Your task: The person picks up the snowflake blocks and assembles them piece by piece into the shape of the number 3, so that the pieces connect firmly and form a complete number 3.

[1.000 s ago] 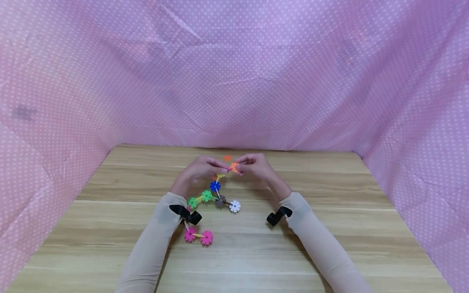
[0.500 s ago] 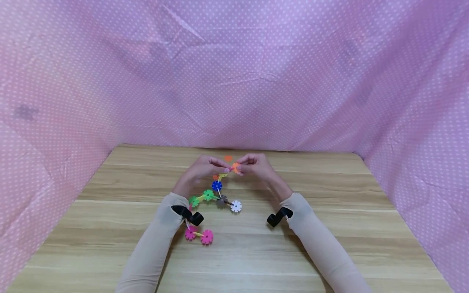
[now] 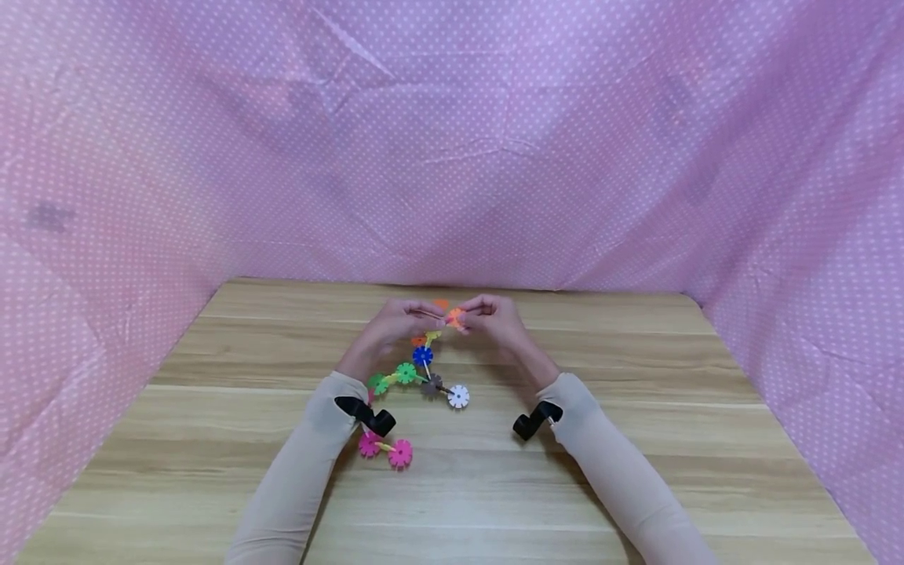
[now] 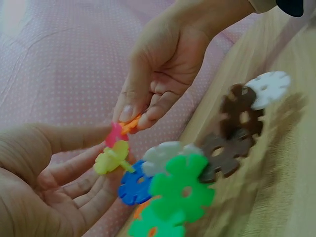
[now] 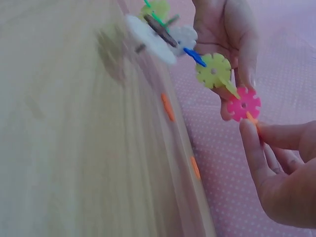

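Observation:
Above the back of the table, my left hand [image 3: 388, 329] pinches a pink notched plastic disc [image 5: 244, 105] at one end of a chain of slotted discs. Opposite it, my right hand [image 3: 497, 322] pinches an orange disc [image 5: 253, 118] whose edge meets the pink one at a slot. From the pink disc the chain runs through yellow [image 5: 213, 70] and blue [image 3: 422, 355] discs to a brown disc [image 3: 431, 384]. There it branches to a white disc [image 3: 458, 396] and to green discs [image 3: 406, 372]. Pink discs [image 3: 400, 453] hang at the lower end, partly hidden by the left wrist.
Two loose orange discs [image 5: 168, 107] [image 5: 196, 168] lie near the far edge of the wooden table [image 3: 565, 486]. Pink dotted cloth [image 3: 452, 157] surrounds the table's back and sides. A black wrist camera [image 3: 366, 414] sits on each sleeve.
The chain has drifted slightly right and upward along with my left hand. Both hands keep their pinch, and the joined pink and orange discs have risen a little.

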`<state>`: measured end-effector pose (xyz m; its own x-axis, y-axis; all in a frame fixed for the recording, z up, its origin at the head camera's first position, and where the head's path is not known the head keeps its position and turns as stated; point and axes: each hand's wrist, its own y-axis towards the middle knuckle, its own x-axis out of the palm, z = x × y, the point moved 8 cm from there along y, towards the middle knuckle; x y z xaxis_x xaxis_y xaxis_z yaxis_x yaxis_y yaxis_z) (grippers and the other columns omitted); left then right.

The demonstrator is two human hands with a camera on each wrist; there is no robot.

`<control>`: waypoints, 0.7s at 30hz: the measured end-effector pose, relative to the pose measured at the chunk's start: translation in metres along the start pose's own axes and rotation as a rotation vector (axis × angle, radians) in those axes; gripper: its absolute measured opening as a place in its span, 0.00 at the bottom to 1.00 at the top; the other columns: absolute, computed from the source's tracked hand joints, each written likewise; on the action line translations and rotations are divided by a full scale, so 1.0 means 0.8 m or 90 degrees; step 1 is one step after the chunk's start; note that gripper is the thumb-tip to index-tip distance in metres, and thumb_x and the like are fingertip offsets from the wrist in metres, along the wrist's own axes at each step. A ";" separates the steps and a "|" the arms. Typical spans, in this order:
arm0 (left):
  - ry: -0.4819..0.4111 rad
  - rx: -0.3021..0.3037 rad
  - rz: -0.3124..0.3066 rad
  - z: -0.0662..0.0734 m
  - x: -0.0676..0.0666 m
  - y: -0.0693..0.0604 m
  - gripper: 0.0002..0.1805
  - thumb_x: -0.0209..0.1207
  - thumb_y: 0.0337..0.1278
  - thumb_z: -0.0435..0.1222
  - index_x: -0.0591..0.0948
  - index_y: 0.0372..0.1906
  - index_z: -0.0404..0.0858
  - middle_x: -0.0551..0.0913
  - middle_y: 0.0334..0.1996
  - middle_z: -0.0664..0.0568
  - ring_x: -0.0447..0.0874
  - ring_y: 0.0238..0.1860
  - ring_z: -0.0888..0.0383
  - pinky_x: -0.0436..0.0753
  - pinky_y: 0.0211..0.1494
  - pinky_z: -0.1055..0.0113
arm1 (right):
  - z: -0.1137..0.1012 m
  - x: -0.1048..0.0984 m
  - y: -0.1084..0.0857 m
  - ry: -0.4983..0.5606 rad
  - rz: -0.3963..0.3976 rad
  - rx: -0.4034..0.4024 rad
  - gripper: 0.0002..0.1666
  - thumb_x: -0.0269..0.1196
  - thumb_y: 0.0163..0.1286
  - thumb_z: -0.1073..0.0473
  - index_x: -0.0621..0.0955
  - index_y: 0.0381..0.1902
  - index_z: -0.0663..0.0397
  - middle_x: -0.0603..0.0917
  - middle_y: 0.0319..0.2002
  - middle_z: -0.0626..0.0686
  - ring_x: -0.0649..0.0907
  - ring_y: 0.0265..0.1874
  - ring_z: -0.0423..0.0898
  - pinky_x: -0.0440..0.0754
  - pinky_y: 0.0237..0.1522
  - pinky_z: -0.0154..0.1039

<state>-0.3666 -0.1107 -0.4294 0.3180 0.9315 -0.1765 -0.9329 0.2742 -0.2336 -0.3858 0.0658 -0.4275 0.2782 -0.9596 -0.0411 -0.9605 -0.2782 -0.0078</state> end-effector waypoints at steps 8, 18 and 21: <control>0.090 0.042 -0.090 0.007 0.003 -0.003 0.22 0.64 0.67 0.45 0.81 0.63 0.46 0.83 0.60 0.51 0.79 0.55 0.54 0.81 0.56 0.58 | -0.005 0.008 0.000 -0.006 -0.051 0.005 0.15 0.67 0.66 0.73 0.82 0.50 0.72 0.89 0.33 0.51 0.88 0.29 0.41 0.90 0.38 0.36; 0.086 0.016 -0.069 0.005 -0.011 -0.007 0.20 0.66 0.65 0.45 0.83 0.59 0.46 0.85 0.57 0.53 0.80 0.57 0.54 0.81 0.61 0.53 | -0.015 0.006 -0.001 -0.080 -0.115 0.006 0.19 0.67 0.66 0.71 0.81 0.55 0.69 0.88 0.39 0.55 0.88 0.39 0.45 0.87 0.54 0.50; 0.103 0.023 -0.064 0.007 -0.017 -0.007 0.20 0.65 0.66 0.44 0.82 0.60 0.45 0.85 0.58 0.52 0.81 0.57 0.54 0.81 0.62 0.51 | -0.017 -0.001 0.006 -0.116 -0.124 0.004 0.18 0.67 0.67 0.71 0.81 0.55 0.70 0.88 0.39 0.56 0.88 0.38 0.46 0.88 0.53 0.50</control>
<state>-0.3664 -0.1234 -0.4203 0.4308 0.8489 -0.3063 -0.8994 0.3758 -0.2235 -0.3906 0.0646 -0.4140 0.4525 -0.8648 -0.2175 -0.8894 -0.4554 -0.0393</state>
